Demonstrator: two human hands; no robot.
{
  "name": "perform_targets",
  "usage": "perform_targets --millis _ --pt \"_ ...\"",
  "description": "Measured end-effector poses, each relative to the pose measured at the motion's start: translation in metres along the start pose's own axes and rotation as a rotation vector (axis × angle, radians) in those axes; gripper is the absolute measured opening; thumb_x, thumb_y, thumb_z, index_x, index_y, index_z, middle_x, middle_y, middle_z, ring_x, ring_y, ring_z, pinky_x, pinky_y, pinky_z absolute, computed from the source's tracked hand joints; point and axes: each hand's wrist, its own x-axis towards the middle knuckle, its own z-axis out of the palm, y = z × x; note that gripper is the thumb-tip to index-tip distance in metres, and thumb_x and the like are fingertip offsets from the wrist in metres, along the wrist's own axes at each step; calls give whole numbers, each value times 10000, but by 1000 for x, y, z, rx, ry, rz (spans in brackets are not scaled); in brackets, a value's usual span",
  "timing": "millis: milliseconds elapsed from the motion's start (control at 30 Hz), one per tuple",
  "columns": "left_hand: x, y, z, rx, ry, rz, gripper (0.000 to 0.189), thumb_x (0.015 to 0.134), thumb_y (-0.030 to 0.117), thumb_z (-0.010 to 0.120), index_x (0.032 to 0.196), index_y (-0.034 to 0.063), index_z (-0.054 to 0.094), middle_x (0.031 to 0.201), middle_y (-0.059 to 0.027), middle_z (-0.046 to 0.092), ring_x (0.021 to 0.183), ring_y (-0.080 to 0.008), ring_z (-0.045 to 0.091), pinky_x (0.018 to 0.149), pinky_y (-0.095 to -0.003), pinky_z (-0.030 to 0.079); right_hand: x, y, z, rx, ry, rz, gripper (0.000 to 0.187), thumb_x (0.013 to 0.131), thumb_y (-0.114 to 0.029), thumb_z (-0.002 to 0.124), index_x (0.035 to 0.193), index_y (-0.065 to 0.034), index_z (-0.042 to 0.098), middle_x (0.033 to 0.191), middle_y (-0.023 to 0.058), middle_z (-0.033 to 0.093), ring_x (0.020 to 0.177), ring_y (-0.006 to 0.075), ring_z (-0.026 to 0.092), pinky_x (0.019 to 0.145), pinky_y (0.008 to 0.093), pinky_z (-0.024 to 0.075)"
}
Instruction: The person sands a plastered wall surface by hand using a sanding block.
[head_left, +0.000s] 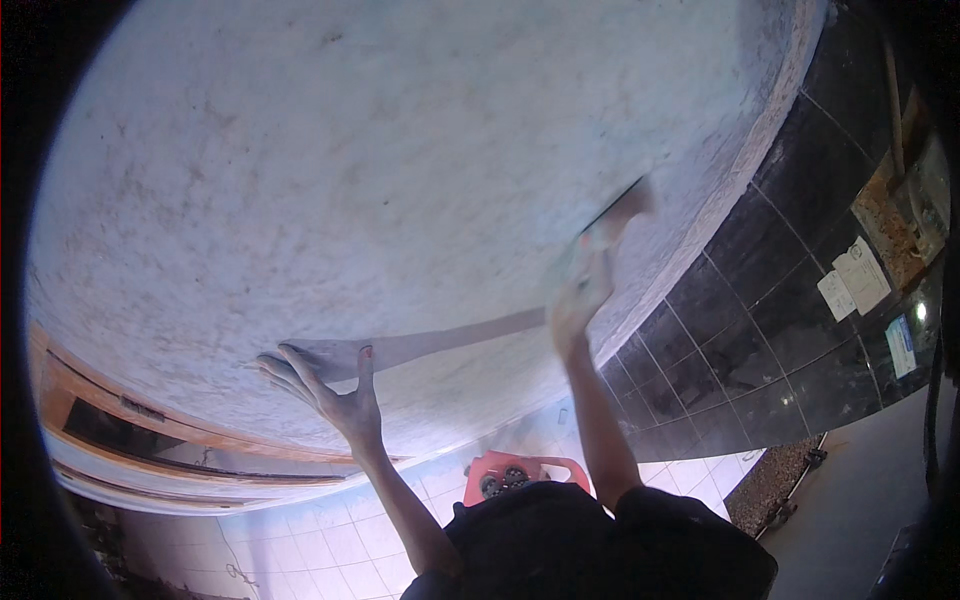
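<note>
A pale plastered wall (420, 195) with mottled brownish marks fills much of the view. My left hand (341, 401) rests against its lower left, fingers spread and dusty, holding nothing. Farther right, my right hand (581, 289) grips a flat scraper or putty knife (616, 208), whose dark edge lies at the wall. Motion blurs the tool and the fingers, so its exact kind cannot be told. Shadow falls across the wall between both hands.
Black tiles (750, 337) run along the right, with papers (862, 277) on them. Below me is a red plastic chair or stool (487, 461) on a light tiled floor (330, 551). A wooden frame (202, 457) lies at lower left.
</note>
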Motion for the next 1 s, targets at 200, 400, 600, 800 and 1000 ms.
perform_targets --millis 200,400,600,800,1000 --pt "-6 -1 6 -41 -14 -36 1002 694 316 798 1470 119 194 1529 -203 19 1405 -398 -10 1119 -566 49 -33 -2 -6 -11 -191 -211 307 929 -59 502 1209 68 510 1364 343 351 1280 500 319 1050 546 269" --pt "0 2 -1 -26 4 -26 1013 694 297 798 1478 158 173 1541 -158 10 1414 -361 -28 1125 -559 48 28 -8 -2 34 58 -15 347 943 -54 449 1265 74 458 1382 334 333 1299 488 298 1058 517 270" --pt "-4 3 3 -26 -9 -34 1025 679 333 804 1472 129 188 1531 -198 13 1407 -389 -29 1118 -572 32 -54 -22 7 -24 -108 -170 356 936 -83 480 1277 16 485 1398 301 338 1317 463 293 1066 561 220" --pt "-4 0 0 -24 -13 -33 1028 679 331 805 1473 124 186 1529 -205 14 1407 -391 -24 1114 -577 42 46 -49 5 -2 15 -218 349 931 -101 501 1266 -1 510 1405 284 342 1324 448 291 1056 594 191" --pt "-4 -3 5 -29 -3 -46 1030 677 350 803 1473 127 188 1529 -204 17 1404 -404 -19 1112 -581 47 1 -38 13 52 -15 -150 336 910 -85 520 1228 24 530 1398 300 341 1324 443 297 1055 595 185"
